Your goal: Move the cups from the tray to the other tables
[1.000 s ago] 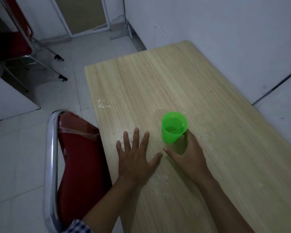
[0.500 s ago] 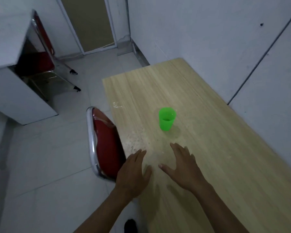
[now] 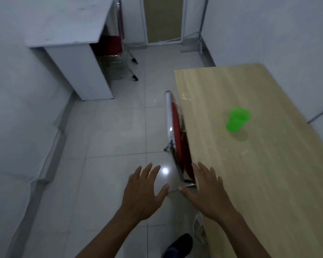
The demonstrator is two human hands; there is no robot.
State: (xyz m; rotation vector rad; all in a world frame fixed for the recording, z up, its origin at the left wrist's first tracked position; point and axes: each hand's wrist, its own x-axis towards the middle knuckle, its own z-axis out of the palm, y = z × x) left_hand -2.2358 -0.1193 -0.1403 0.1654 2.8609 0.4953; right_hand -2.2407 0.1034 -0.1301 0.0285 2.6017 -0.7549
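Nearest the camera, a dark shoe (image 3: 179,245) stands on the tiled floor (image 3: 110,131), and both forearms reach forward from the bottom edge. The left hand (image 3: 141,192) hangs over the floor with fingers spread and straight, holding nothing. The right hand (image 3: 206,190) is just beside it, also spread and empty, hovering at the near left edge of the wooden table (image 3: 268,183); whether it touches the edge cannot be told. The two hands are apart, thumbs pointing toward each other. Just beyond them a red chair (image 3: 177,136) with a shiny metal frame is tucked against the table's left side. Farther along the table top a green cup (image 3: 238,119) stands upright by itself, well apart from both hands. Across the floor to the left is a white table (image 3: 67,34) with another red chair (image 3: 110,43) pushed beneath it, and a closed door (image 3: 163,19) lies at the far end. No tray is in view, so how many cups remain cannot be told. Judging by the cup set on this table and the empty hands, one delivery looks done, and the next step is probably fetching another cup.
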